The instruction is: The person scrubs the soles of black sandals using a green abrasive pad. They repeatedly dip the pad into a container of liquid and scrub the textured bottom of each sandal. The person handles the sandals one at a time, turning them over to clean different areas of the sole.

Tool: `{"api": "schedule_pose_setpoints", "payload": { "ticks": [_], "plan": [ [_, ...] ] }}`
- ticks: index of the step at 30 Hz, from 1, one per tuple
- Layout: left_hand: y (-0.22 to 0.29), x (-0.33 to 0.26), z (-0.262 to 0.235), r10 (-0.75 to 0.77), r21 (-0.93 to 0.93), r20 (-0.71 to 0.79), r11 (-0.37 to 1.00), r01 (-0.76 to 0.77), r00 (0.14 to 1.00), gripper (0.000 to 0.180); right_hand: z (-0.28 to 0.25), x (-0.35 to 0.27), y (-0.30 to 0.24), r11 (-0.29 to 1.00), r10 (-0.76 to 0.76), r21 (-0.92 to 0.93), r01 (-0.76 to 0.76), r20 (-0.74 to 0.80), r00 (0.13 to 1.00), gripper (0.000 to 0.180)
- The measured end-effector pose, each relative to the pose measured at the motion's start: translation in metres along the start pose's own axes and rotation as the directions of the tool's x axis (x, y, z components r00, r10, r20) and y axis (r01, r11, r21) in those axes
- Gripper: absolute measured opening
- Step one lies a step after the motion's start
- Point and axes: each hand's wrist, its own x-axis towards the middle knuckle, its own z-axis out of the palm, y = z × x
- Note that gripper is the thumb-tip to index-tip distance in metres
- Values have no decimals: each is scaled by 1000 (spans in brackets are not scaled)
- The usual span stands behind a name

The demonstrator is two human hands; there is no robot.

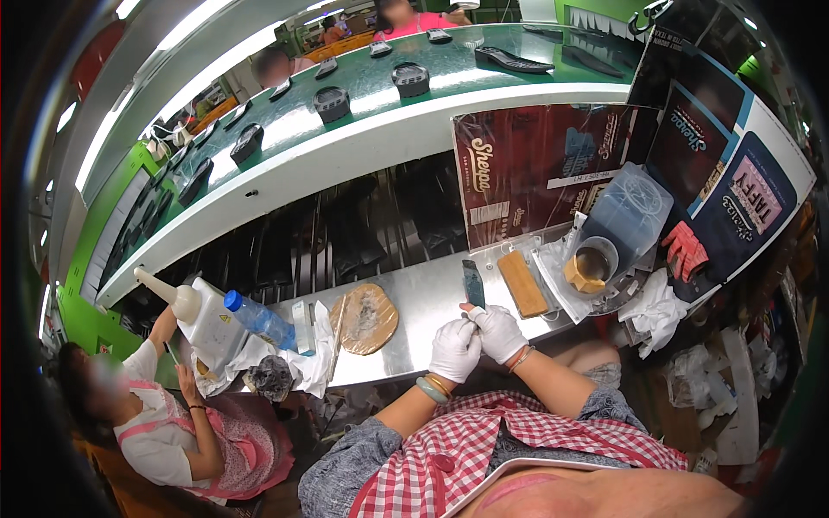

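Observation:
My left hand (pixel 455 351) and my right hand (pixel 499 333) meet above the near edge of the metal bench (pixel 423 302). Both wear white gloves, with a bare fingertip showing where they touch. Their fingers are bent and pressed together. Just beyond the fingertips is a narrow, dark, flat rectangular piece (pixel 473 283); its near end touches or overlaps them, and I cannot tell whether either hand grips it. A wooden block (pixel 522 283) lies to the right. Left of my hands rests a round, brown-wrapped pad (pixel 367 319) with a grey, worn middle.
A green conveyor (pixel 458 78) carries several dark shoe soles beyond the bench. At left are a white spouted bottle (pixel 211 324), a blue-capped water bottle (pixel 263 319) and a co-worker (pixel 173 414). At right stand a cup (pixel 592 259), a clear plastic container (pixel 629 211) and printed cardboard (pixel 535 168).

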Motion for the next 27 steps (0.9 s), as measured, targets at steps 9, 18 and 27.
{"api": "schedule_pose_setpoints", "payload": {
  "ticks": [9,18,27],
  "plan": [
    [0,1,0,-21,-26,9,999,21,1000,18,-2,0,-2,999,35,-29,-34,26,999,33],
    [-4,-2,3,-9,-16,5,1000,9,1000,14,3,0,0,1000,5,11,-5,-17,1000,32],
    [-4,-1,2,-12,-27,8,1000,12,1000,14,4,0,0,999,36,-9,-36,36,999,33]
  ]
}}
